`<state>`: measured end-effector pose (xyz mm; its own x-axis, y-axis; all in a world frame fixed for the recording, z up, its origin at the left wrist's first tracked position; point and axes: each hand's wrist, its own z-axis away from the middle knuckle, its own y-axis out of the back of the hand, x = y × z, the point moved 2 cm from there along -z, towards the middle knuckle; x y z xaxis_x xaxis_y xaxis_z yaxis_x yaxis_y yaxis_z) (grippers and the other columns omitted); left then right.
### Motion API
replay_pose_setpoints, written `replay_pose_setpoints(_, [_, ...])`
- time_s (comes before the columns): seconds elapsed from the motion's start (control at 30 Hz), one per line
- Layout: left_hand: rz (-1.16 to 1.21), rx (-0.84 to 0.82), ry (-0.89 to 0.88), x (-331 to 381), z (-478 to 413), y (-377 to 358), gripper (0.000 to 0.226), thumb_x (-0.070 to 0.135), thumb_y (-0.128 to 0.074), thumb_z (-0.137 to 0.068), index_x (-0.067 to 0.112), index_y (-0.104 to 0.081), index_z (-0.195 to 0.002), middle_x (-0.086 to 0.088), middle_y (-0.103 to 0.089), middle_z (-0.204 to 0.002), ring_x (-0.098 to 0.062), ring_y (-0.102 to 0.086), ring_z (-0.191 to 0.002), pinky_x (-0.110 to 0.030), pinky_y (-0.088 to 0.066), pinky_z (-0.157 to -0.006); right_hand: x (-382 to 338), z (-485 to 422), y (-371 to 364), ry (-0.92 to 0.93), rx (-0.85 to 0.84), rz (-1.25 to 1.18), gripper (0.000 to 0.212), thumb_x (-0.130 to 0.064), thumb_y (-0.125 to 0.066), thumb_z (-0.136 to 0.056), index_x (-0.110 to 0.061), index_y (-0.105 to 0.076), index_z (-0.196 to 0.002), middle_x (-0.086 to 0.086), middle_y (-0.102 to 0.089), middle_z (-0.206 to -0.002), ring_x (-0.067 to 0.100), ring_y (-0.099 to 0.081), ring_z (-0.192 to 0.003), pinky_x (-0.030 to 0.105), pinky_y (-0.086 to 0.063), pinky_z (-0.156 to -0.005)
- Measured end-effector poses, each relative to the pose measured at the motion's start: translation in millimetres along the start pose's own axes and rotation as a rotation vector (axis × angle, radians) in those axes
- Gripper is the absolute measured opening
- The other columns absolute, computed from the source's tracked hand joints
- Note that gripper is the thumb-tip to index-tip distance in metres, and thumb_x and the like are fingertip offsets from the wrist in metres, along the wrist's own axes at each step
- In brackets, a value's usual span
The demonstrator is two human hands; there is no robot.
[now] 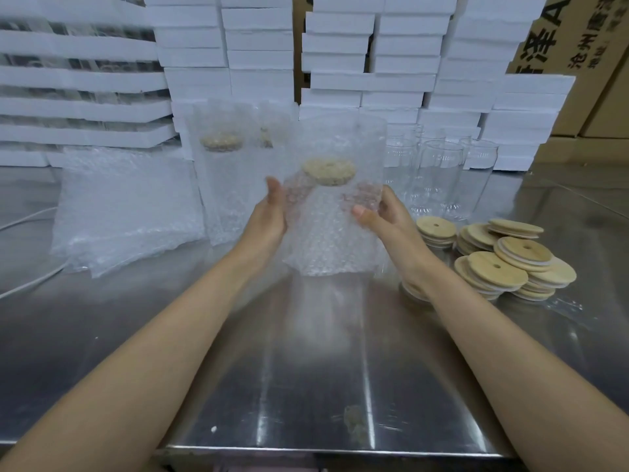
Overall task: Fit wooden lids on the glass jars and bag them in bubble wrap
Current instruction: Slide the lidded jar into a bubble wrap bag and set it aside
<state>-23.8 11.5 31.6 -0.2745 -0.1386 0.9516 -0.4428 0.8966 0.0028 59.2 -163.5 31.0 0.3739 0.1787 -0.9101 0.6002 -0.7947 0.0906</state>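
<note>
Two hands hold one clear bubble-wrap bag [335, 229] over the middle of a shiny steel table [306, 369]. Inside it is a glass jar [332, 206] capped by a round wooden lid [328, 172]. The left hand [272, 216] lies flat against the bag's left edge with its fingers straight. The right hand [384, 216] grasps the right edge, thumb in front and fingers behind. Whether the bag's lower edge touches the table cannot be told.

Behind and left of the bag stand other bagged jars [221, 185], and further left lies a pile of flat bubble-wrap bags [126, 206]. Behind and right of it stand bare glass jars [439, 178]. A heap of round wooden lids [503, 260] lies to its right, just past the right wrist. Between the bag and the table's near edge the steel is bare. Stacked white foam boxes [401, 63] wall off the far side.
</note>
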Motion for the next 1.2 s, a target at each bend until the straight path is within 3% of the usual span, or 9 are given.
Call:
replay_pose_setpoints(0.13, [-0.311,0.146,-0.058,-8.9,-8.5,32.0,0.031,0.028,-0.037,-0.104,0.024,-0.063,-0.089,0.004,-0.068,-0.089,-0.01,-0.061,-0.081,-0.022,-0.042,-0.076,-1.0,-0.1,-5.1,-0.049,-0.049,0.059,0.098,-0.035,-0.078,-0.074,-0.023,-0.019,-0.151,-0.005,-0.049,-0.14,0.003,-0.053,-0.124,0.02,-0.045,-0.099])
replay_pose_setpoints(0.27, [-0.954,-0.156,-0.094,-27.9,-0.5,28.5,0.018,0.014,-0.052,-0.093,0.014,-0.059,-0.077,0.005,-0.058,-0.078,-0.021,-0.058,-0.082,-0.026,-0.035,-0.068,8.2,2.4,-27.0,-0.061,-0.066,0.137,0.118,-0.03,-0.087,-0.062,-0.033,-0.008,-0.15,0.001,-0.044,-0.145,0.004,-0.042,-0.134,0.014,-0.035,-0.106])
replay_pose_setpoints(0.4, [-0.895,-0.218,-0.128,-29.3,4.3,12.9,0.021,0.014,-0.045,-0.098,0.0,-0.06,-0.098,-0.009,-0.065,-0.093,-0.019,-0.061,-0.087,-0.033,-0.047,-0.08,11.1,0.2,-28.8,0.018,0.018,0.149,0.118,-0.022,-0.088,-0.068,-0.028,-0.006,-0.152,-0.002,-0.039,-0.148,-0.005,-0.044,-0.128,0.013,-0.039,-0.104])
replay_pose_setpoints(0.5, [-0.833,-0.19,-0.135,-23.8,10.7,6.4,0.019,0.019,-0.045,-0.1,0.011,-0.06,-0.092,0.006,-0.063,-0.081,0.001,-0.058,-0.073,-0.01,-0.042,-0.066,7.9,-0.2,-23.3,0.059,0.088,0.121,0.114,-0.026,-0.088,-0.062,-0.022,-0.017,-0.151,0.001,-0.044,-0.145,0.008,-0.05,-0.128,0.033,-0.045,-0.107])
replay_pose_setpoints(0.6, [-0.765,-0.173,0.002,-21.3,9.5,0.0,0.029,0.021,-0.039,-0.102,0.007,-0.058,-0.086,-0.004,-0.062,-0.079,-0.017,-0.057,-0.074,-0.029,-0.045,-0.067,4.1,0.9,-17.7,0.079,0.159,0.072,0.084,-0.026,-0.086,-0.061,-0.017,-0.041,-0.132,-0.002,-0.061,-0.118,0.006,-0.063,-0.108,0.021,-0.052,-0.09])
replay_pose_setpoints(0.7, [-0.653,-0.108,0.113,-20.8,6.1,-2.3,0.033,0.018,-0.037,-0.101,0.019,-0.047,-0.07,0.004,-0.049,-0.06,-0.007,-0.046,-0.052,-0.02,-0.035,-0.048,-3.3,-0.2,-14.3,0.093,0.196,0.036,0.066,-0.027,-0.083,-0.063,-0.022,-0.046,-0.119,-0.001,-0.062,-0.112,0.012,-0.065,-0.107,0.03,-0.052,-0.094])
replay_pose_setpoints(0.93, [-0.861,0.012,-0.174,-16.4,13.0,-3.2,0.032,0.004,-0.048,-0.091,0.02,-0.042,-0.064,0.007,-0.042,-0.053,-0.006,-0.04,-0.047,-0.021,-0.028,-0.047,-2.0,1.0,-17.2,0.094,0.117,0.057,0.075,-0.009,-0.086,-0.069,-0.013,-0.043,-0.13,-0.001,-0.061,-0.119,-0.002,-0.064,-0.103,0.012,-0.05,-0.082])
replay_pose_setpoints(1.1, [-1.006,-0.008,-0.257,-20.9,13.5,-2.2,0.043,0.003,-0.048,-0.087,0.024,-0.031,-0.054,0.007,-0.04,-0.055,-0.019,-0.043,-0.059,-0.03,-0.023,-0.055,3.2,1.4,-22.4,0.081,0.085,0.08,0.088,-0.028,-0.088,-0.06,-0.015,-0.042,-0.134,0.003,-0.059,-0.128,0.013,-0.059,-0.119,0.041,-0.05,-0.102])
replay_pose_setpoints(1.2, [-1.004,-0.025,-0.233,-24.4,11.8,1.1,0.034,0.006,-0.05,-0.089,0.017,-0.041,-0.058,-0.004,-0.052,-0.065,-0.028,-0.055,-0.069,-0.033,-0.032,-0.058,6.6,2.1,-24.0,0.057,0.047,0.12,0.095,-0.037,-0.085,-0.064,-0.018,-0.036,-0.143,-0.003,-0.056,-0.135,0.007,-0.056,-0.123,0.031,-0.046,-0.104])
